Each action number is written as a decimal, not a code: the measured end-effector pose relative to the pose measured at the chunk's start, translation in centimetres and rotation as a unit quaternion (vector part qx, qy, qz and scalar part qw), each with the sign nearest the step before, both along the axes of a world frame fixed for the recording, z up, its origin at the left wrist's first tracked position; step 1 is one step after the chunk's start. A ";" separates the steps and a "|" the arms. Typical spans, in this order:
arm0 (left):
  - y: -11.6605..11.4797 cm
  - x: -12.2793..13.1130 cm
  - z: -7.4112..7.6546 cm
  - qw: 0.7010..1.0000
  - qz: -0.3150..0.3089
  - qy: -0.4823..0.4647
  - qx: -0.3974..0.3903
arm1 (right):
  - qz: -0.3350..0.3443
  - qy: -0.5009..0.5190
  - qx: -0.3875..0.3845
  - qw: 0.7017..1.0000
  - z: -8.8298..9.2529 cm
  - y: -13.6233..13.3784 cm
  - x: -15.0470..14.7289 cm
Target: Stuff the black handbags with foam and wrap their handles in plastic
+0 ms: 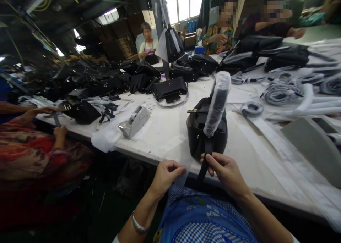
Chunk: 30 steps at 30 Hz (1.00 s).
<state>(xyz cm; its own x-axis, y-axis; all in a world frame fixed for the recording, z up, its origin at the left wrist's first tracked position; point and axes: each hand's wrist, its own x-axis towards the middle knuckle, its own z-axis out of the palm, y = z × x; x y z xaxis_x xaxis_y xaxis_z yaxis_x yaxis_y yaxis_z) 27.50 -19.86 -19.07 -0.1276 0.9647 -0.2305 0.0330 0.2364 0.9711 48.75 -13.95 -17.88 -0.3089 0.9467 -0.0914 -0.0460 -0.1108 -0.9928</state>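
Observation:
A black handbag [195, 127] stands upright at the table's near edge, its raised handle [218, 104] wrapped in clear plastic. From its front a flat black strap [203, 169] hangs over the edge. My right hand [227, 172] pinches that strap between thumb and fingers, close to the bag's base. To its left, my left hand [166, 177] is closed in a pinch on a thin translucent sheet [181, 178], apart from the bag. The sheet's full extent is hard to make out against the white tabletop.
A grey tape dispenser [135, 122] sits left of the bag; a larger grey one [311, 143] is at right. Plastic-wrapped coiled straps [282, 90] lie beyond it. Black bags [170, 88] pile up at the back. A co-worker's hands [60, 131] work at left; other people sit opposite.

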 end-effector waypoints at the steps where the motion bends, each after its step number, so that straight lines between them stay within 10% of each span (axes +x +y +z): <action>1: -0.2 0.1 -0.1 1.000 0.007 -0.002 0.004 | -0.017 0.013 0.002 1.000 -0.2 0.0 -0.1; 13: -2.2 0.1 -1.2 1.000 -0.014 0.011 -0.012 | -0.138 0.172 -0.017 0.975 0.5 -0.2 -2.3; 30: -1.6 1.7 0.0 0.998 -0.039 -0.051 -0.026 | -0.081 0.008 0.053 0.995 -0.6 -0.2 -2.2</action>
